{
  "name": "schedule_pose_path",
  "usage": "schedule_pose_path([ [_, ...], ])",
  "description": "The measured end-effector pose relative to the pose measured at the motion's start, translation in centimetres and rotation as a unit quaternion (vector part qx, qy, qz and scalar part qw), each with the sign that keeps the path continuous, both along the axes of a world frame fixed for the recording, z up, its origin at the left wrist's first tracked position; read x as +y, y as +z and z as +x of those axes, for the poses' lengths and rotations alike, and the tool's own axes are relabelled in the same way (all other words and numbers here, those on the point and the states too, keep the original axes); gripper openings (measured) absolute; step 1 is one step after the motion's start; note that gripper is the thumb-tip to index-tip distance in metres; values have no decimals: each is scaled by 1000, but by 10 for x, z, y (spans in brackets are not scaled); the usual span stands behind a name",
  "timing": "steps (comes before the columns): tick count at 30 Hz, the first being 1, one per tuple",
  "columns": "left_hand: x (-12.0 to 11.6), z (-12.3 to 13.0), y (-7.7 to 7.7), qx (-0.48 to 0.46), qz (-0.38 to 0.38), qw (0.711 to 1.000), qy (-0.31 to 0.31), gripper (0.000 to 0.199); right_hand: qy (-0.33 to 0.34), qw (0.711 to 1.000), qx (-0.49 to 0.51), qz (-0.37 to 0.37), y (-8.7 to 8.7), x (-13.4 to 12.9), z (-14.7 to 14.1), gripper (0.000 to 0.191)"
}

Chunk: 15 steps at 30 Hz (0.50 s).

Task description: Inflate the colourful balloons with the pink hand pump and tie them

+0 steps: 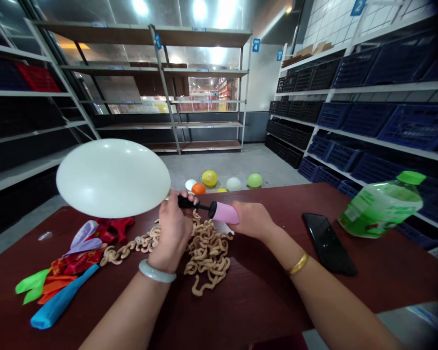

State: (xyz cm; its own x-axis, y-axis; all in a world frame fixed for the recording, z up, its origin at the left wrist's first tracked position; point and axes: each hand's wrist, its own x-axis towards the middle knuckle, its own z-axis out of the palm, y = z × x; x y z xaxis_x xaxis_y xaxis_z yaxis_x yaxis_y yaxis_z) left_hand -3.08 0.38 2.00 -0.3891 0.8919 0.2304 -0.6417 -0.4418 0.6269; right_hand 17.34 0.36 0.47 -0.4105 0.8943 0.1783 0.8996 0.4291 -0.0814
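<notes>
A large inflated white balloon [113, 177] stands out to the left of my left hand [175, 228], with its neck at my fingers. That hand is closed round the black nozzle end of a hand pump [224, 213] and seems to pinch the balloon's neck there, though the fingers hide it. My right hand [251, 219] grips the pink barrel of the pump from the right, and a length of black rod shows between the two hands. Below them on the table lies a heap of tan, curled chain-like pieces [208, 253].
Uninflated balloons [58, 299] in several colours lie at the left of the dark red table [270, 301]. A black phone [328, 243] and a green-capped bottle [381, 206] are at the right. Inflated balloons [209, 178] rest on the floor beyond; shelves [204, 73] and crates [365, 121] surround the area.
</notes>
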Motion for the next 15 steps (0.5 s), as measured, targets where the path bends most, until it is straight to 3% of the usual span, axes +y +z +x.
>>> schedule_pose_path([
  [5,13,-47,7,-16,15,998,60,29,1,999,-26,-19,-2,11,11,36],
  [8,17,-61,6,-31,18,995,91,30,-2,999,-30,-25,-4,14,15,35],
  [11,17,-58,4,-42,22,995,89,29,0,999,-34,-24,-4,14,18,36],
  [15,13,-36,-3,-39,19,997,68,29,6,999,-39,-24,-2,8,13,38],
])
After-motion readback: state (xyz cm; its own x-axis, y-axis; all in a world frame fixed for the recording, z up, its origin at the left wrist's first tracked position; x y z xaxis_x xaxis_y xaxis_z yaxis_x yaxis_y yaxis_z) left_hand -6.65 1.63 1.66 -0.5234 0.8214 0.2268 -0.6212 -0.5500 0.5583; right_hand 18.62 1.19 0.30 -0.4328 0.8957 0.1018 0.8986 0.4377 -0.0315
